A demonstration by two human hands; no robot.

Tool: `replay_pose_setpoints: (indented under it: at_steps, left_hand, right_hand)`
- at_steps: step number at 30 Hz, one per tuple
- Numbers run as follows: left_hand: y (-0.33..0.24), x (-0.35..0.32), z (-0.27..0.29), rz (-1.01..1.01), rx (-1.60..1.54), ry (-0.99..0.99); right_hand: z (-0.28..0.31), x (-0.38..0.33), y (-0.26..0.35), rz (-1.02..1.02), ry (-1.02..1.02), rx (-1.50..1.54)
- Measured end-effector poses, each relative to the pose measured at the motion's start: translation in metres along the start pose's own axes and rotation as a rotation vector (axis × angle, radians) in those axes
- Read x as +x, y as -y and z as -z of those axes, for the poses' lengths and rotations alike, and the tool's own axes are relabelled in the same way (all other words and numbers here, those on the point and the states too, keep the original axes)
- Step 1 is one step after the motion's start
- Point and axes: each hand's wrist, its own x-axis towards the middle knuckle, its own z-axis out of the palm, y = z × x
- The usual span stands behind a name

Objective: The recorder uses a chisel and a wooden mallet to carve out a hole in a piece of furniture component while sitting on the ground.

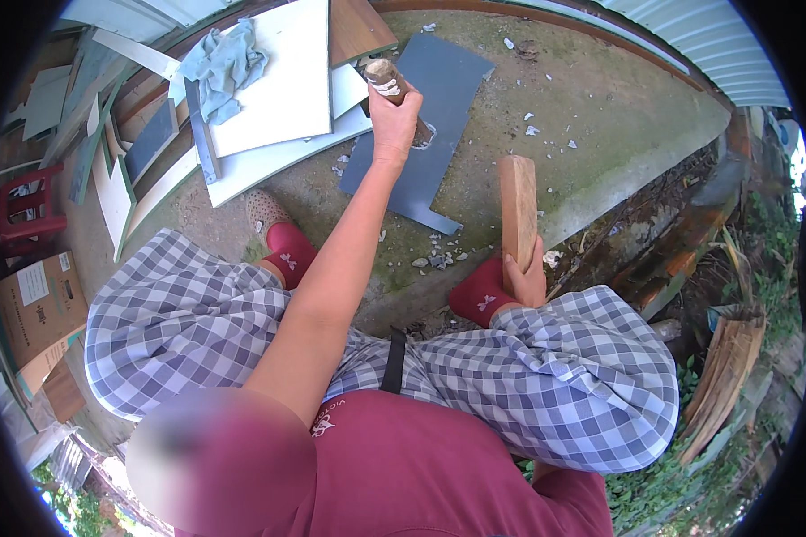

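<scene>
Outdoors, left hand (394, 112) grips a wooden handle (385, 80); right hand (527, 277) clasps a wood block (518, 210).

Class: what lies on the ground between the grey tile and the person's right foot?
Head view: small broken tile chips on bare concrete, between the grey tile and the right foot.

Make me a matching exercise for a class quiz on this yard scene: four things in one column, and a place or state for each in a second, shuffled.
1. wooden-handled tool
2. wooden block
3. grey sheet
4. blue-grey cloth

A. lying on white boards
B. flat on the ground, with a chipped hole
C. held upright by the right hand
D. gripped in the left hand

Pairs: 1-D, 2-C, 3-B, 4-A
</scene>
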Motion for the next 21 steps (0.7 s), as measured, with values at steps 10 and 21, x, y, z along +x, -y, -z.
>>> replay_pose_setpoints:
  at_steps: [10, 21]
  left_hand:
    - [-0.004, -0.004, -0.014, -0.027, 0.157, 0.022]
    - [-0.032, -0.036, -0.025, 0.034, 0.154, 0.089]
  right_hand:
    - [0.003, -0.003, 0.011, 0.007, 0.010, 0.019]
    - [0.004, 0.003, -0.026, 0.163, 0.019, -0.094]
